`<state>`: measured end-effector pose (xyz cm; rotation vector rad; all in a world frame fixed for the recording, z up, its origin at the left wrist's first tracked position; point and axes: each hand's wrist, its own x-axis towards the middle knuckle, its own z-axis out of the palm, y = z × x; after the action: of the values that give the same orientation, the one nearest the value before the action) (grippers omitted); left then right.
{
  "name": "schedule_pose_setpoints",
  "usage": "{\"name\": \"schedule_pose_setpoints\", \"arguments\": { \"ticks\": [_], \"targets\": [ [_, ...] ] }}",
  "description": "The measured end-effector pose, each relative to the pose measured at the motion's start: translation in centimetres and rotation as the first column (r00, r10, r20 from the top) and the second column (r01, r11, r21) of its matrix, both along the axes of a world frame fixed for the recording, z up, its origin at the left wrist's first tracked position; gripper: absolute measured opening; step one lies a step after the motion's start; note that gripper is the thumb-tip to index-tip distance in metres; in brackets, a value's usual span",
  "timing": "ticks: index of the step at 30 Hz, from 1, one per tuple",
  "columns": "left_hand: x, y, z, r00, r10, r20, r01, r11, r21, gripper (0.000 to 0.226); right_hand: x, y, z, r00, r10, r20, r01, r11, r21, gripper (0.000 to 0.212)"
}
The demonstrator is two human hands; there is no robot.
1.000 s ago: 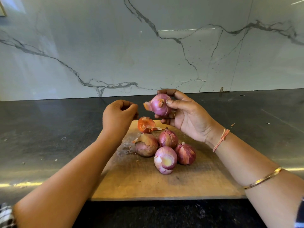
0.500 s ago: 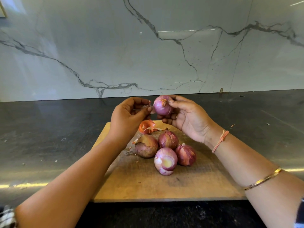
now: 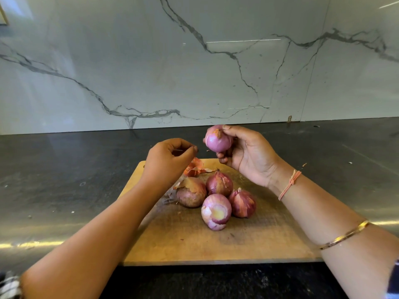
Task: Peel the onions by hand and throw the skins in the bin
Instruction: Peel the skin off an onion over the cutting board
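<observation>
Our right hand (image 3: 250, 156) is curled around one onion (image 3: 218, 140) and holds it up in the air, over the far side of the cutting board (image 3: 216, 244). The thumb sits on top of the onion and the other fingers go under it. This onion looks smooth and purple, with a small orange bit of skin near its top.

Our left hand (image 3: 170, 157) is in the air just beside the onion, but it does not touch it. Its fingers are curled in, and the thumb tip meets a fingertip. If a tiny bit of skin is pinched there, it is too small for us to tell.

We see the board lying on the dark table (image 3: 64, 169), at the near edge, about in the middle. Four more onions sit close together in a bunch on the board. The brown onion (image 3: 191, 194) is on the left side of the bunch. The front onion (image 3: 216, 211) is partly peeled and shows a pale spot. The other two have torn skin on them.

Some loose skins (image 3: 195, 168) lie on the far part of the board, under our left hand. A marble wall (image 3: 194, 72) stands along the far edge of the table.
</observation>
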<state>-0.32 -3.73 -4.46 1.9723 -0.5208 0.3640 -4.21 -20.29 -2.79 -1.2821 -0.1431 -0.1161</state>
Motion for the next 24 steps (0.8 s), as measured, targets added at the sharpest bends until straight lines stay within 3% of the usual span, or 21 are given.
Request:
{"name": "schedule_pose_setpoints", "arguments": {
  "ticks": [4, 9, 15, 24],
  "targets": [
    [-0.5, -0.1, 0.2, 0.997, -0.003, 0.081, 0.007, 0.999, -0.053, 0.017, -0.2, 0.2, 0.0, 1.0, -0.004, 0.001, 0.004, 0.999, -0.038, 0.017],
    [-1.8, -0.3, 0.9, 0.978, -0.103, 0.179, 0.14, 0.968, -0.207, 0.011, -0.3, 0.3, 0.0, 1.0, 0.0, 0.011, 0.002, 0.995, -0.104, 0.015],
    [-1.7, -0.5, 0.4, 0.96, -0.126, 0.249, 0.158, 0.981, -0.114, 0.016, -0.4, 1.0, -0.4, 0.999, -0.031, 0.021, 0.035, 0.982, -0.184, 0.009],
    [-1.7, -0.7, 0.5, 0.968, -0.051, 0.246, 0.086, 0.987, -0.135, 0.028, -0.7, 1.6, -0.4, 0.999, 0.02, 0.041, -0.016, 0.996, -0.091, 0.009]
  ]
}}
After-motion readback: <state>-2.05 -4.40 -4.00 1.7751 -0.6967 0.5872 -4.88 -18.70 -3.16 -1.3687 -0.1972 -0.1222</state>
